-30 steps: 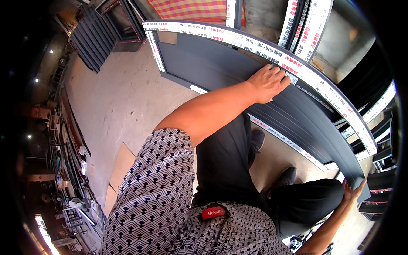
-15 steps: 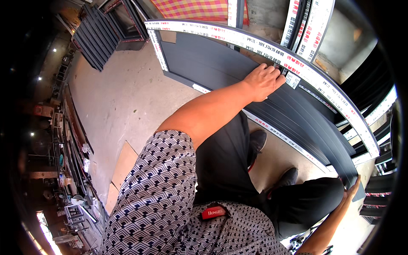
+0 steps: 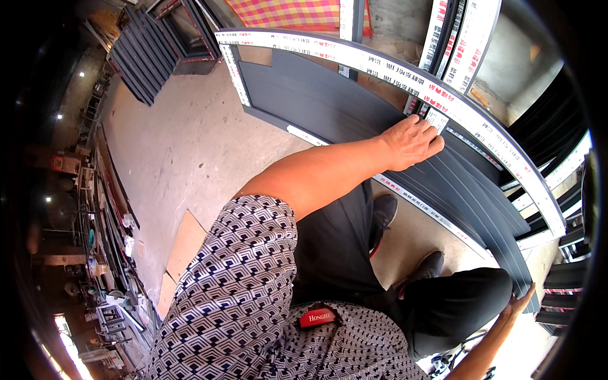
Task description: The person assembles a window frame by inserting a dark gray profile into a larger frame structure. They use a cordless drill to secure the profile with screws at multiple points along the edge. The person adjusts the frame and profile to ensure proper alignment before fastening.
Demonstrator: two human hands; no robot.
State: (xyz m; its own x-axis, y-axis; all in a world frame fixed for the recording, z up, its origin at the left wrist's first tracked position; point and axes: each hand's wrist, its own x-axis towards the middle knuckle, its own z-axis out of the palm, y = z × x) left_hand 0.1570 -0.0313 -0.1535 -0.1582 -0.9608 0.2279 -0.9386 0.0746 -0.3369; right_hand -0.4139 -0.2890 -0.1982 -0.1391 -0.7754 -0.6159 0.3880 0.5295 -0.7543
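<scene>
My left hand (image 3: 411, 140) lies open, palm flat on the dark slatted panel (image 3: 329, 101), which lies on the floor inside its taped frame (image 3: 392, 66). My right hand (image 3: 518, 303) grips the panel's near right end. Panel looks seated; frame tape not yet stripped.

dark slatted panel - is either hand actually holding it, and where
The left hand lies flat on the slats of the dark panel near its taped top rail. The right hand grips the panel's lower right end.

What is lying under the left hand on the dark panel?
The left hand rests flat on the dark grey slatted panel, beside a small white label. What lies directly under the palm is covered.
</scene>
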